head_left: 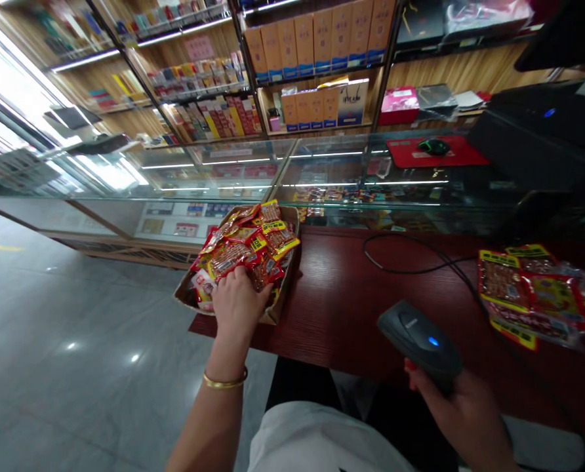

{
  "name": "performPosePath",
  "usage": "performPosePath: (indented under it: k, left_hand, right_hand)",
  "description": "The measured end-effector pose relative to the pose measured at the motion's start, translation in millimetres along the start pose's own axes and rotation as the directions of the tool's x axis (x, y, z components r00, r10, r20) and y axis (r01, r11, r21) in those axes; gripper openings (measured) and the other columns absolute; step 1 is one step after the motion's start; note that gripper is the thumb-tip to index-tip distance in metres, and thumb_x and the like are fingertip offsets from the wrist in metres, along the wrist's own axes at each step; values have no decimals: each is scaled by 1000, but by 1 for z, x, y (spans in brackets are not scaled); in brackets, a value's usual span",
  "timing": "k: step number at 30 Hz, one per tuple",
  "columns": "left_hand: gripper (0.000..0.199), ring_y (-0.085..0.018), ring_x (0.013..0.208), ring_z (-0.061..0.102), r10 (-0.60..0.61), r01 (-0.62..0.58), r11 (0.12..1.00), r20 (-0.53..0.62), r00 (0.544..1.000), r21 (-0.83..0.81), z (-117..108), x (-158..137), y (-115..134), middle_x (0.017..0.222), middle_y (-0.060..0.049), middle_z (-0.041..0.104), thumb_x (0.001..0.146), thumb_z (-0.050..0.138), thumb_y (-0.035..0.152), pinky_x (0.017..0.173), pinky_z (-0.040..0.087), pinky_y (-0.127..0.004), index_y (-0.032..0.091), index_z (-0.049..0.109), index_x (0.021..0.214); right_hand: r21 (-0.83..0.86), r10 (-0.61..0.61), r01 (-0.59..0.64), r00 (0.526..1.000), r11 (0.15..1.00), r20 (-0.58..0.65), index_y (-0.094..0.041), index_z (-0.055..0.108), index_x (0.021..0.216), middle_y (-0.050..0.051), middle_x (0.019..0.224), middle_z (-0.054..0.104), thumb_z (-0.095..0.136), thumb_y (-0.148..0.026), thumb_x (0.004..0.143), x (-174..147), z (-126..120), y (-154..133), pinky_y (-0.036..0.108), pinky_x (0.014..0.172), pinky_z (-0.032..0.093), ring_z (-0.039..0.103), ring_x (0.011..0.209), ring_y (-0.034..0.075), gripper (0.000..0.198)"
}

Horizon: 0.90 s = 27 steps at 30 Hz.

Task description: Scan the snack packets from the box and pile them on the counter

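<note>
My left hand (236, 298), with a gold bangle at the wrist, reaches into a cardboard box (285, 288) at the table's left end. Its thumb is spread from the fingers, and the fingertips rest on red and yellow snack packets (231, 257) heaped in the box. No packet is lifted. In my right hand (462, 400) is a dark barcode scanner (418, 341) with a lit blue light, held by its handle above the table. To its right lies a pile of similar snack packets (551, 295).
The dark red table (332, 295) meets a glass display counter (214, 174). A black cable (410, 242) loops across the tabletop. Beyond are a red mat (457, 157) with a mouse (433, 147), a dark monitor-like device (543, 131), and shelves of boxed goods (312, 42).
</note>
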<state>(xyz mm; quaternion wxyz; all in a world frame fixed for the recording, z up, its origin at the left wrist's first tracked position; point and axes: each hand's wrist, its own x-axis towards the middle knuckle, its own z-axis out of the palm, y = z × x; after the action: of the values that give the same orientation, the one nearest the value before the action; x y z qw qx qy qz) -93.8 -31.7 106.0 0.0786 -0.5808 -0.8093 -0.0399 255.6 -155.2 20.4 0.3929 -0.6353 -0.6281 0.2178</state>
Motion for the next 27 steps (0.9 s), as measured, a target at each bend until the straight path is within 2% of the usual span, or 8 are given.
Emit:
performPosePath:
  k: [7,11,14,17,19,22,24,27]
  left_hand:
    - [43,-32,97,72,-34,35,953,11,999,-302,-5,-8,-13,102,-13,76,83,57,34,84,53,-40,16,67,120]
    - [32,-23,77,68,-125,-28,785,-201,972,-619,-16,-10,-3,80,-4,72,81,56,30,76,52,-33,18,74,106]
    - [27,-16,75,64,-177,-129,406,-216,960,-905,-20,-6,38,83,-1,69,84,57,30,71,51,-27,19,72,103]
    - [29,-10,62,55,52,118,-128,112,992,-985,-13,9,100,75,2,61,91,57,40,60,47,-21,19,69,106]
    - [48,-9,55,50,380,448,-299,325,866,-843,-2,22,139,70,1,57,94,51,58,54,45,-21,16,69,109]
    - [74,-12,54,53,708,763,-268,417,570,-588,22,38,177,76,-5,64,89,41,79,52,47,-25,13,68,111]
    - [61,-14,58,59,783,823,-242,397,479,-515,39,42,188,87,-10,71,91,50,69,56,51,-27,14,67,110]
    - [33,-20,81,72,841,851,-214,352,410,-479,61,41,188,110,-15,75,92,58,42,72,58,-32,14,67,108]
  right_hand:
    - [-8,33,-33,999,999,0,-24,78,86,6,81,83,65,-54,91,-4,1,9,28,74,62,79,72,24,33]
    - [1,72,-72,997,997,-18,-24,77,83,5,81,83,66,-52,90,-2,-1,9,27,71,62,79,72,24,32]
    - [0,66,-66,997,998,-32,-24,77,80,4,77,82,67,-52,88,1,-5,6,27,66,61,78,68,24,31]
    - [-6,80,-80,994,997,-72,-24,76,77,4,72,80,66,-54,88,4,-9,-1,27,61,59,77,65,24,34]
    - [1,104,-104,988,995,-113,-24,75,75,4,69,79,65,-58,89,4,-11,-6,29,62,58,76,63,24,38]
    - [28,133,-130,978,991,-159,-26,73,71,5,69,79,64,-65,88,3,-11,-9,31,67,60,75,63,25,44]
    - [45,134,-128,976,991,-169,-26,73,69,6,72,80,64,-66,88,3,-11,-6,31,70,62,77,65,25,45]
    - [44,116,-111,981,993,-153,-26,74,70,6,73,81,66,-63,88,6,-9,2,29,65,62,77,64,25,42]
